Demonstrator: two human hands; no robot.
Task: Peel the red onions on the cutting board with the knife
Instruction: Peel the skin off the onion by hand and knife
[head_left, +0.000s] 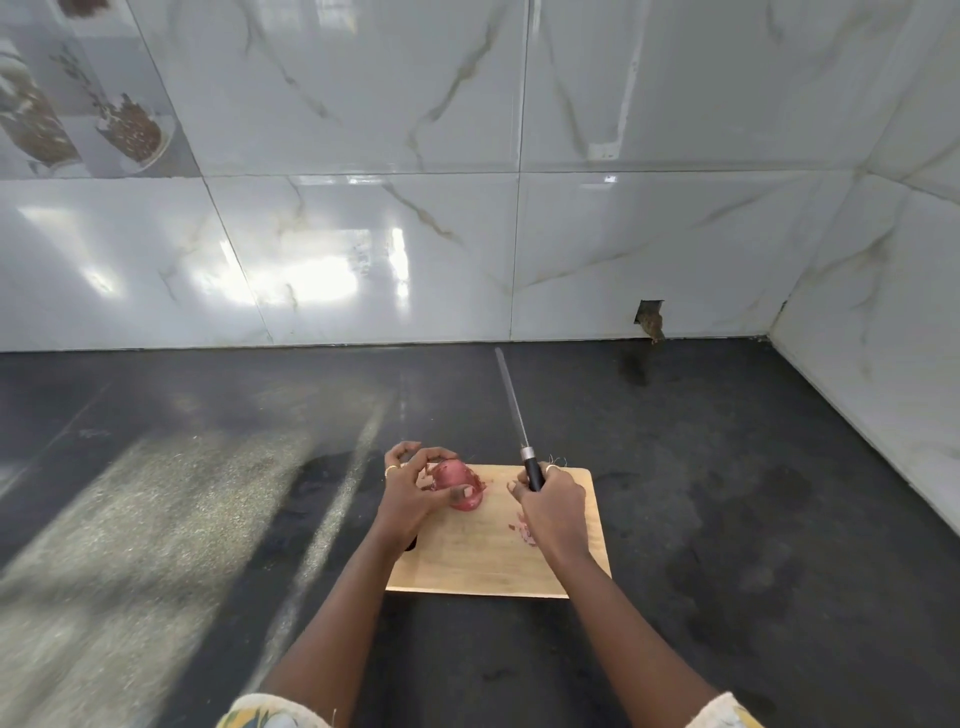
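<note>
1. The cutting board (467, 564) lies flat on the dark table (727, 519), well apart from the table's far edge.
2. The red onion (460, 486) sits at the board's far left corner, with loose skin flaking off it.
3. The left hand (410, 496) grips the onion, with the thumb across its near side and the fingers curled over the far side.
4. The right hand (553, 512) holds the knife (517, 418) by its black handle. The blade points toward the table's far edge.
5. Skin scraps (522, 530) lie on the board beside the right hand.

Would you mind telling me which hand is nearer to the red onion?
Left. The left hand grips the red onion; the right hand holds the knife apart, to its right.
</note>
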